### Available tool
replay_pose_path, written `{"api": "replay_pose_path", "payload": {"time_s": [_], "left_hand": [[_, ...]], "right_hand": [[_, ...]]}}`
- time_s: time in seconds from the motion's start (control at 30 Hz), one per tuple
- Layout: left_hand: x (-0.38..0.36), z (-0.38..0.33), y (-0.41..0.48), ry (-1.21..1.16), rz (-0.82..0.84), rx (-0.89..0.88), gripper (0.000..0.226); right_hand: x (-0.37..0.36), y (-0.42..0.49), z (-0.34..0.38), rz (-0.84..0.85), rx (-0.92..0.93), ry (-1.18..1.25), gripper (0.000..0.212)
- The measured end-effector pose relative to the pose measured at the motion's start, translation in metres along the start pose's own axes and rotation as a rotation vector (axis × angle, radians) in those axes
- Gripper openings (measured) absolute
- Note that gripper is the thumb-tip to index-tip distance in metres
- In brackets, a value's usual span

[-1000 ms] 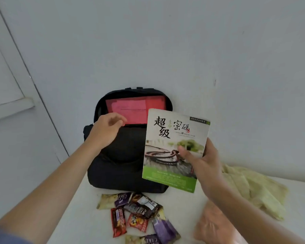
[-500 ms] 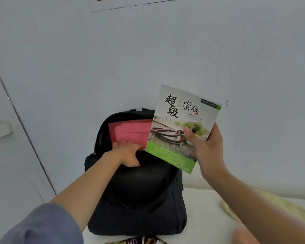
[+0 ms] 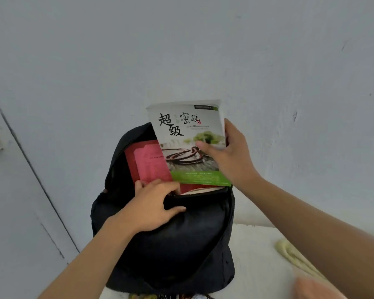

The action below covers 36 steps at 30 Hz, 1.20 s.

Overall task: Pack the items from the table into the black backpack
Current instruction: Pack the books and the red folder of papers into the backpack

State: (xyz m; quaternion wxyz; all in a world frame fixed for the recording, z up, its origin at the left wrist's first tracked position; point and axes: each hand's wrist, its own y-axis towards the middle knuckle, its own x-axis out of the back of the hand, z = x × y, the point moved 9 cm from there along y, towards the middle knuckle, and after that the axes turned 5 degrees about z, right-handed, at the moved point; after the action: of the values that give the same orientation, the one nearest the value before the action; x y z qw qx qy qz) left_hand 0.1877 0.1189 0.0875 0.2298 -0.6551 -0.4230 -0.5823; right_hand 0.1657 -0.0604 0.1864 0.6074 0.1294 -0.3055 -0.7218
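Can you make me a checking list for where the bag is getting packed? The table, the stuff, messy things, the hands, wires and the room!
Surface: white table; the backpack stands on it, by the wall.
Job's things: black backpack upright, top open; red book inside; green book at the opening, not yet in; yellow cloth and blurred pink cloth lie to its right; snack packets barely show at the bottom edge.
Clutter: nothing seen.
Hands: left hand grips the backpack's front rim; right hand holds the green book.
Cables: nothing seen.
Surroundings: pale wall behind; door at left.
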Motion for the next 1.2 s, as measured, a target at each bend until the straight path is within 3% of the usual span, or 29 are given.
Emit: {"api": "replay_pose_path", "payload": {"time_s": [0.17, 0.43, 0.63, 0.77, 0.87, 0.93, 1.07, 1.2], "left_hand": [[-0.003, 0.011, -0.012, 0.089, 0.089, 0.036, 0.039], [-0.004, 0.005, -0.023, -0.051, 0.072, 0.002, 0.027], [-0.004, 0.013, -0.03, -0.1, -0.017, 0.077, 0.039], [-0.005, 0.013, -0.025, -0.104, -0.013, 0.071, 0.046], [-0.003, 0.01, -0.025, -0.099, -0.01, 0.055, 0.04], [-0.003, 0.009, -0.026, -0.083, 0.007, 0.043, 0.04], [-0.003, 0.016, -0.028, -0.138, -0.001, 0.095, 0.041], [-0.006, 0.021, -0.029, -0.174, -0.032, 0.143, 0.043]], "right_hand": [[-0.042, 0.009, -0.002, 0.281, 0.028, -0.246, 0.038], [-0.06, 0.019, -0.013, 0.332, -0.094, -0.077, 0.04], [-0.073, 0.011, -0.031, 0.552, -0.197, -0.321, 0.052], [-0.078, 0.005, -0.041, 0.417, -0.113, -0.366, 0.031], [-0.078, -0.002, -0.046, 0.274, -0.216, 0.054, 0.036], [-0.082, -0.008, -0.053, 0.231, -0.284, 0.18, 0.036], [-0.077, -0.02, -0.055, 0.316, -0.255, -0.122, 0.032], [-0.035, -0.027, -0.042, 0.099, -0.134, -0.212, 0.048]]}}
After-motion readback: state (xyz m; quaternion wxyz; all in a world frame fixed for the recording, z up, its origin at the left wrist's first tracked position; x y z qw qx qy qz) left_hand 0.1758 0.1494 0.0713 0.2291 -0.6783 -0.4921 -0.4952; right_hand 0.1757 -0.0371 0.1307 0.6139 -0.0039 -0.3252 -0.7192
